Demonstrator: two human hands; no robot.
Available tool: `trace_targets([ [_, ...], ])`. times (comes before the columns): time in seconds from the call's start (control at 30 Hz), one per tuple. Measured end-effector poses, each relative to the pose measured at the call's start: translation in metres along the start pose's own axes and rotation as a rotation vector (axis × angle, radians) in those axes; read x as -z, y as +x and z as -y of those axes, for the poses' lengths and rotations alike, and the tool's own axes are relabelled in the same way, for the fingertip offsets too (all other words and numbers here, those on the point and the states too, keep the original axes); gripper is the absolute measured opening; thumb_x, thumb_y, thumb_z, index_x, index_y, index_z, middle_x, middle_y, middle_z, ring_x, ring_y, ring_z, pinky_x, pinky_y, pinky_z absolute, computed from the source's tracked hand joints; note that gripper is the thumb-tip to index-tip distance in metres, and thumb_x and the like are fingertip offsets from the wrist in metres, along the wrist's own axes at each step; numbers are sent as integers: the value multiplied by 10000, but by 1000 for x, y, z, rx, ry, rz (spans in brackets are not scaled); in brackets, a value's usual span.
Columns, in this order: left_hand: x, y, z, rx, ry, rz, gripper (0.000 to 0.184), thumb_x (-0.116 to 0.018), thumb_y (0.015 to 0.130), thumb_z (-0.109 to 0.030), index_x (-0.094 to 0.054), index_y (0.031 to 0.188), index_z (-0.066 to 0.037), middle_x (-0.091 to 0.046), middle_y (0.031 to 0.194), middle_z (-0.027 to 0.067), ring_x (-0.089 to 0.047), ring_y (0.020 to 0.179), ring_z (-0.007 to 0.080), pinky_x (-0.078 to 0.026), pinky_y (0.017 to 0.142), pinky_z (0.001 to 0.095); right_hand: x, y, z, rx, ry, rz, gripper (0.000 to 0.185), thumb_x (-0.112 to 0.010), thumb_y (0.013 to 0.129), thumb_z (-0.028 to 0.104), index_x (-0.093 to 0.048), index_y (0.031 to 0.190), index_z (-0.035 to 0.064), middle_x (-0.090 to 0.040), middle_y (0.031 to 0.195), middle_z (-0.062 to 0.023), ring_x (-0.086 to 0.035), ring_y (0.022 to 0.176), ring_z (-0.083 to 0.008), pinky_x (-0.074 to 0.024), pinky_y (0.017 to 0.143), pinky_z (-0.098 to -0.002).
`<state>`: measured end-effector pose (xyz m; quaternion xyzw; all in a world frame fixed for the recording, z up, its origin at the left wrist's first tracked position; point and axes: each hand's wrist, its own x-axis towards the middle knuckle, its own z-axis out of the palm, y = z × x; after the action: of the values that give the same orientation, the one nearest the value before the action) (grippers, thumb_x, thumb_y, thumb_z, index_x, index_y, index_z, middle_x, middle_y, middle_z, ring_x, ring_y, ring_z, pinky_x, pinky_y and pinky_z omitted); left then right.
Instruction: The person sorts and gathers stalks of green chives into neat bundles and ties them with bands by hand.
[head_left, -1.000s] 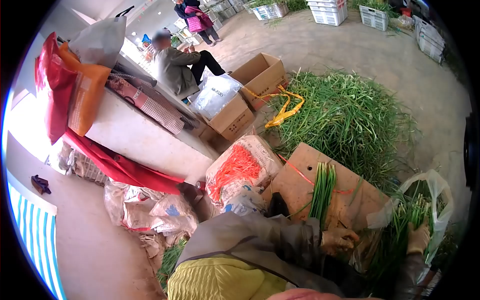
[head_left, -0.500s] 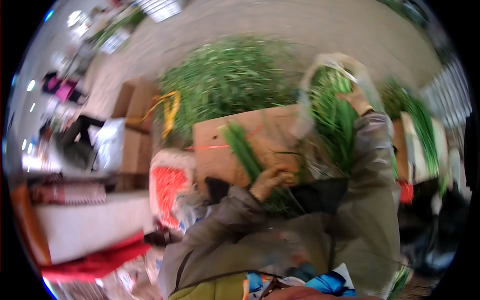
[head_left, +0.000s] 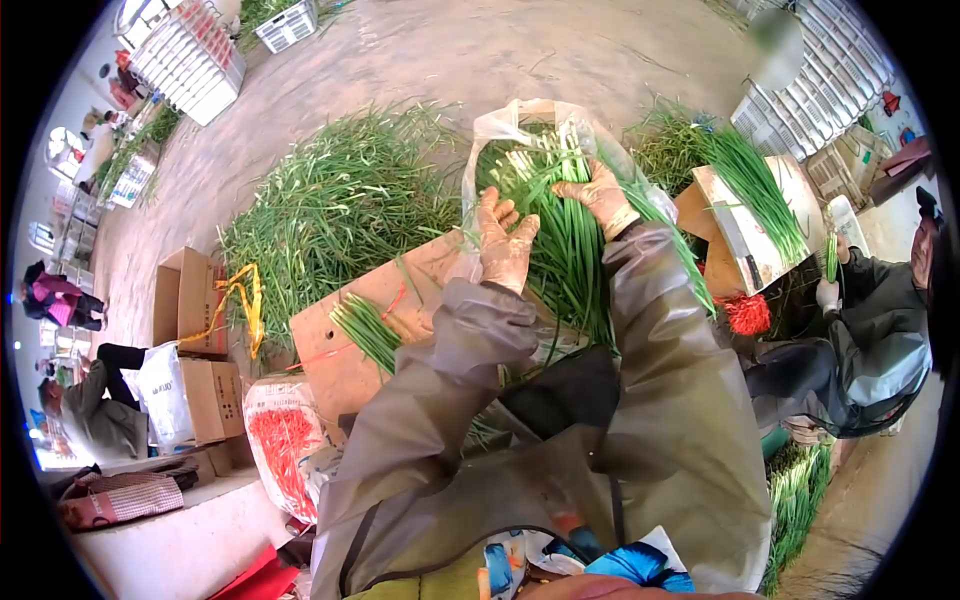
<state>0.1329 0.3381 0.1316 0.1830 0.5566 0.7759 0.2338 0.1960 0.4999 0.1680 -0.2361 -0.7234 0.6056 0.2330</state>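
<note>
Long green chives (head_left: 568, 255) with pale ends stand in a clear plastic bag (head_left: 488, 125) in front of me. My right hand (head_left: 603, 200), in a stained glove, grips the chives from the right, its thumb across the stalks. On the bag's left side my left hand (head_left: 505, 245), also gloved, is open with its fingers apart and holds nothing, close to the leaves. A small bunch of chives (head_left: 368, 332) lies on the wooden board (head_left: 320, 345) to the left, beside a red strip.
A big heap of loose greens (head_left: 335, 205) covers the floor beyond the board. Left are a sack of red ties (head_left: 282, 440) and a cardboard box (head_left: 185, 300). A co-worker (head_left: 860, 325) sits at right near another board (head_left: 745, 225); crates (head_left: 825, 75) are stacked behind.
My left hand has left the board and risen to the bag's left side, fingers now apart. My right hand stays at the chives in the bag. The view has turned right.
</note>
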Motion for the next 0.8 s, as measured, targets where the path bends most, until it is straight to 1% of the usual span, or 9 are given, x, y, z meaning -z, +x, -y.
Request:
trace_targets([
  [0.1,-16,14,6,-37,213,-3,748,-669,710,22,-261,1335,-25,-473,1123,135,-471,962,196,-415,825,305,3,4,-28,53,168,29,797,-758,633,10,-323,1298,-40,-604,959,-43,-554,842,-109,-454,749,-227],
  [0.23,-25,25,-3,327,-84,-7,546,-664,745,-51,-395,1216,16,-523,1094,114,-492,1009,185,-414,852,315,7,-8,-2,-22,335,142,777,-731,624,-15,-340,1296,-25,-601,975,-48,-561,848,-126,-454,758,-236],
  [0.33,-12,44,33,177,-426,293,400,-625,780,-61,-477,1149,-17,-567,1034,111,-564,897,197,-472,768,323,3,-15,25,-52,308,234,718,-722,618,11,-392,1256,-9,-595,999,-68,-559,876,-153,-447,792,-267],
  [0.43,5,69,80,447,-887,472,484,-427,878,-375,-436,1211,-24,-525,1146,133,-533,990,248,-439,880,401,-4,-18,42,-71,242,329,648,-733,595,94,-464,1180,15,-585,1022,-101,-544,919,-186,-429,839,-305],
  [0.5,9,67,51,529,-641,645,499,-513,854,-337,-403,1235,-35,-525,1130,117,-529,1002,232,-462,860,410,-1,-6,25,13,82,272,708,-742,590,51,-417,1215,-15,-588,1023,-106,-542,936,-171,-444,829,-303],
  [0.57,-19,47,11,413,-314,230,383,-600,764,-58,-497,1124,24,-581,986,124,-604,805,226,-527,726,325,-1,-3,19,160,59,189,712,-745,605,41,-405,1228,-16,-583,1034,-96,-536,939,-162,-440,835,-287],
  [0.6,-2,55,27,472,-437,251,242,-530,828,-93,-547,1037,27,-588,964,121,-595,848,202,-508,715,313,3,-12,33,101,141,208,737,-748,604,18,-389,1247,-11,-572,1057,-79,-525,957,-150,-432,850,-285],
  [0.63,-5,52,25,262,-224,299,266,-524,835,-131,-549,1038,40,-584,971,122,-595,841,200,-499,719,308,0,-16,38,140,113,237,749,-739,615,-2,-375,1269,7,-558,1084,-59,-509,991,-139,-427,862,-291],
  [0.8,13,79,56,258,-53,158,410,-623,740,-44,-492,1122,27,-579,992,125,-570,814,217,-478,687,331,8,-13,44,182,345,301,782,-768,589,30,-383,1269,-1,-513,1197,-80,-508,1012,-147,-426,867,-281],
])
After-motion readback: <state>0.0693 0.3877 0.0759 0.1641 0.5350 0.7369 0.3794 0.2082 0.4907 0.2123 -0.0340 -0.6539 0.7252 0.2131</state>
